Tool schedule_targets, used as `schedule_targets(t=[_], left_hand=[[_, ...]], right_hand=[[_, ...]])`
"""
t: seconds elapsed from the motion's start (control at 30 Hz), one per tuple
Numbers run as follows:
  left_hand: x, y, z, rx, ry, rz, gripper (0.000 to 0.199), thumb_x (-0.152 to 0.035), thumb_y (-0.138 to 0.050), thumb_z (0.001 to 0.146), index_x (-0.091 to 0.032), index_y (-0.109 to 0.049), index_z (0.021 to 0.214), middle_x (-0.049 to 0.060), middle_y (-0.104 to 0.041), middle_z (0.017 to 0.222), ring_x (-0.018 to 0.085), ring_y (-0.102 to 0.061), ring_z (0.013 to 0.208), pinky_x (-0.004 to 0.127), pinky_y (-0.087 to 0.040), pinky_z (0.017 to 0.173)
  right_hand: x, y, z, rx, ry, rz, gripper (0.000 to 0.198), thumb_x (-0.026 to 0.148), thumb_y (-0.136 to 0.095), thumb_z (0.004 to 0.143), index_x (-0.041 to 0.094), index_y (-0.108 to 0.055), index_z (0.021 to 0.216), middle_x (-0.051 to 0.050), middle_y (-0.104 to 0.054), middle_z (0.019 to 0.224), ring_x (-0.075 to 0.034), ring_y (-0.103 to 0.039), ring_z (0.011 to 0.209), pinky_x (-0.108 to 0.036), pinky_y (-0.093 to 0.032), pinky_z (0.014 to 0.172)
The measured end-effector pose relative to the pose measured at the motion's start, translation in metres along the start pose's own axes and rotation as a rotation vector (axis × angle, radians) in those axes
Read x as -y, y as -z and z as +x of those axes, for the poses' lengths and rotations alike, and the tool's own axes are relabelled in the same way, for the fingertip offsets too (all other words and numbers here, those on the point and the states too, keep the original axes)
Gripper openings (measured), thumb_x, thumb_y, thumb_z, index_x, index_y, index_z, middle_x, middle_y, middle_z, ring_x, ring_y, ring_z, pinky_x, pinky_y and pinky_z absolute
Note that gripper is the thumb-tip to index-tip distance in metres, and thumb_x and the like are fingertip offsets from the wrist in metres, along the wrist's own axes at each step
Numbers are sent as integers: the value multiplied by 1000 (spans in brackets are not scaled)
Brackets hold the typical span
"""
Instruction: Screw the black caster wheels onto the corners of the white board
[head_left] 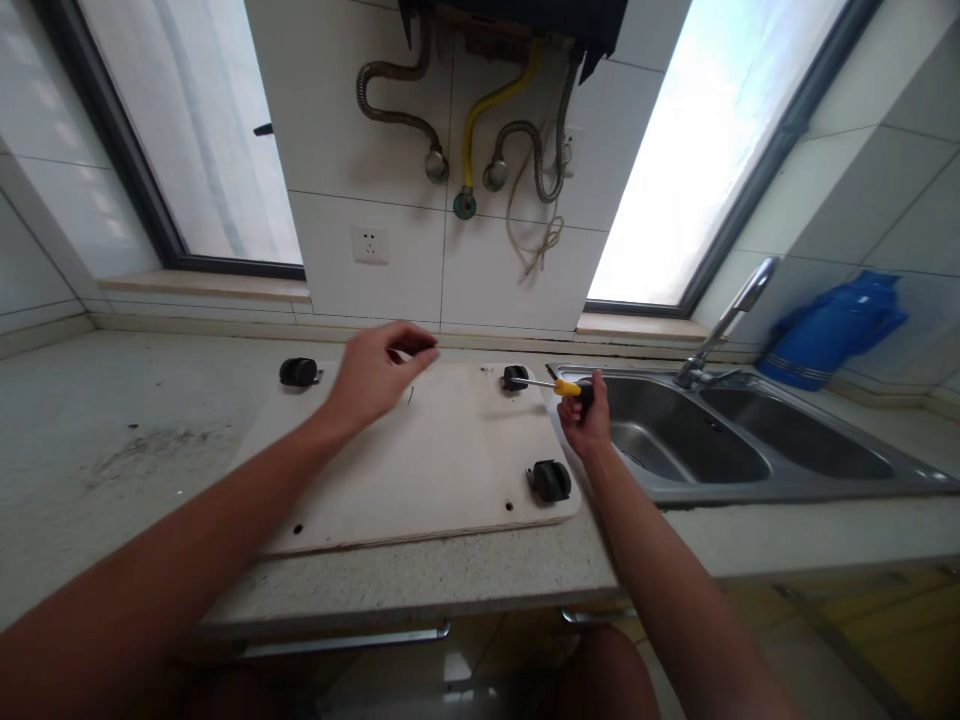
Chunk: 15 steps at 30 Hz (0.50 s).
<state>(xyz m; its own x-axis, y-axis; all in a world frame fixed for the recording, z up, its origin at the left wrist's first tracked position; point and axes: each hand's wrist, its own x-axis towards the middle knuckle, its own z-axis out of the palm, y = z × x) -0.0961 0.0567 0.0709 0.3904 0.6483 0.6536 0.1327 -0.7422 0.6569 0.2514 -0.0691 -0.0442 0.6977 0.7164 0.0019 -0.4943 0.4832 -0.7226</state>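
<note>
A pale wooden board (435, 450) lies on the countertop in front of me. Three black casters stand on it: the back-left caster (298, 372), the back-right caster (515, 378) and the front-right caster (551, 481). My right hand (586, 420) is wrapped round the yellow-and-black handle of a screwdriver (568, 388). Its shaft points left, with the tip at the back-right caster. Above the middle of the board, my left hand (379, 372) has its thumb and fingertips pinched together; whatever may be between them is too small to make out.
Right of the board is a double steel sink (675, 430) with a faucet (731, 315). A blue bundle (836, 325) stands in the corner beyond. Hoses and a yellow pipe (480, 110) run down the tiled wall, near a socket (370, 245). The counter's front edge (420, 605) is close to me.
</note>
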Motion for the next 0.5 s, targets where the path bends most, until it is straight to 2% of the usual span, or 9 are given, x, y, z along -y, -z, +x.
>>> schedule_targets(t=[0.1,0.2,0.27,0.33,0.43,0.5], left_hand=[[-15,-70,-14,122,1,-216,18,-37,-81,87,-24,-87,99,6,-87,95,21,-77,84,31,-56,74],[-9,-109,-30,115,39,-347,18,-37,-83,87,-23,-89,98,7,-87,98,21,-76,84,33,-56,76],[-2,-119,-38,89,72,-390,19,-40,-84,88,-24,-89,97,7,-87,97,21,-75,83,33,-56,77],[5,-119,-41,79,103,-410,20,-41,-86,88,-24,-89,98,6,-87,96,21,-74,84,33,-57,78],[9,-114,-42,68,134,-430,22,-41,-90,85,-24,-90,99,6,-87,97,21,-76,86,33,-58,81],[9,-111,-41,54,146,-448,23,-40,-92,83,-24,-90,99,6,-87,97,21,-76,86,33,-58,81]], right_hand=[[-1,1,0,-5,9,-6,39,54,-68,109,16,-70,115,0,-69,92,-8,-61,68,-22,-55,59],[-3,2,2,-10,26,-22,40,54,-69,109,16,-71,122,-3,-73,104,-12,-68,80,-27,-62,69],[-5,2,3,-8,36,-34,40,53,-69,108,16,-71,123,-4,-73,106,-13,-69,82,-28,-63,71],[-8,0,3,-1,45,-44,39,53,-69,109,16,-71,118,-2,-72,99,-11,-66,75,-25,-60,66],[-9,-6,0,27,57,-57,43,57,-66,110,16,-67,97,7,-58,72,-5,-46,52,-18,-42,48],[-8,-11,-4,51,67,-63,51,62,-70,106,19,-58,80,11,-45,57,-3,-31,43,-18,-29,41]])
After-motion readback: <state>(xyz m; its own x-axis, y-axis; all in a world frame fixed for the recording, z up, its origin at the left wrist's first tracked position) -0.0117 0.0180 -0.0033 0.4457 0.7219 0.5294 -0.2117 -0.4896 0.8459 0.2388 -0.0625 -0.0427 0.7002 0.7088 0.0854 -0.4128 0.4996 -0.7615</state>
